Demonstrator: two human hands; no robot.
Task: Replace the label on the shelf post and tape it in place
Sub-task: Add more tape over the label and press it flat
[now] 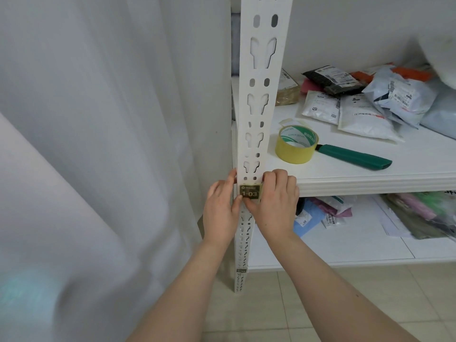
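Note:
A dark label reading "1-03" lies flat against the white slotted shelf post, level with the front edge of the upper shelf. My left hand presses its left side, thumb at the lower left corner. My right hand covers its right side, thumb under the bottom edge and fingers curled over the top right corner. A yellowish film, probably tape, seems to cover the label. On the shelf just right of the post stand a yellow tape roll and a green-handled cutter.
Several mail bags and parcels are piled at the back right of the white upper shelf. More packets lie on the lower shelf. A white curtain hangs left of the post. Beige floor tiles are below.

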